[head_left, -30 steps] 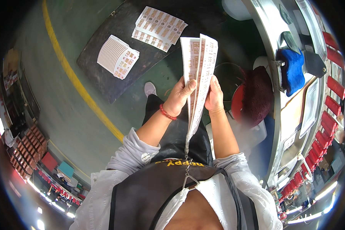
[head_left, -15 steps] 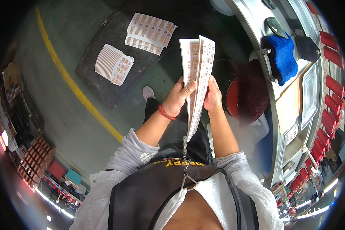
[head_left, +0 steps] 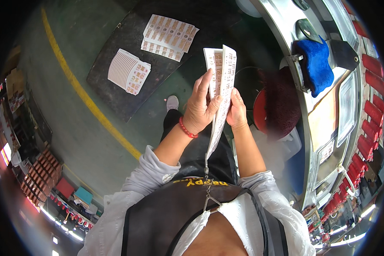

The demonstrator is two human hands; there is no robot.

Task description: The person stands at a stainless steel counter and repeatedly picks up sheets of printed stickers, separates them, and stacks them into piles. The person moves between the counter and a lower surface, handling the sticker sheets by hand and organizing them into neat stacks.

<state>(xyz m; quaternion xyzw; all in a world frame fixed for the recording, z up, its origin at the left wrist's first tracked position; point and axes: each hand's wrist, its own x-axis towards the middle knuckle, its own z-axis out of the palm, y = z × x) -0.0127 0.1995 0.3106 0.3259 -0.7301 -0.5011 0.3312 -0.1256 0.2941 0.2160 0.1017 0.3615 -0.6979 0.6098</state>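
Observation:
A sheaf of long white sheets (head_left: 226, 81) with brown printed patterns stands upright in front of me, slightly fanned at the top. My left hand (head_left: 199, 104) grips its left side, thumb on the near face and fingers stretched up along the edge. Around that wrist is a red bead bracelet. My right hand (head_left: 237, 111) holds the opposite edge, thumb upward; its other fingers are partly hidden behind the paper. On the dark table ahead to the left lie a fanned stack of printed sheets (head_left: 129, 71) and a second printed pile (head_left: 170, 36).
The dark table (head_left: 111, 98) has its near corner by my foot. Along the right runs a metal-framed machine (head_left: 301, 115) with a blue cloth (head_left: 315, 64) draped on it. Beside it sits a dark red, fuzzy-looking seat (head_left: 281, 106). A yellow line (head_left: 81, 91) crosses the floor at left.
My left hand has shifted its hold, its fingers now reaching higher along the sheets' left edge. The sheaf has closed up a little and its top sits slightly lower.

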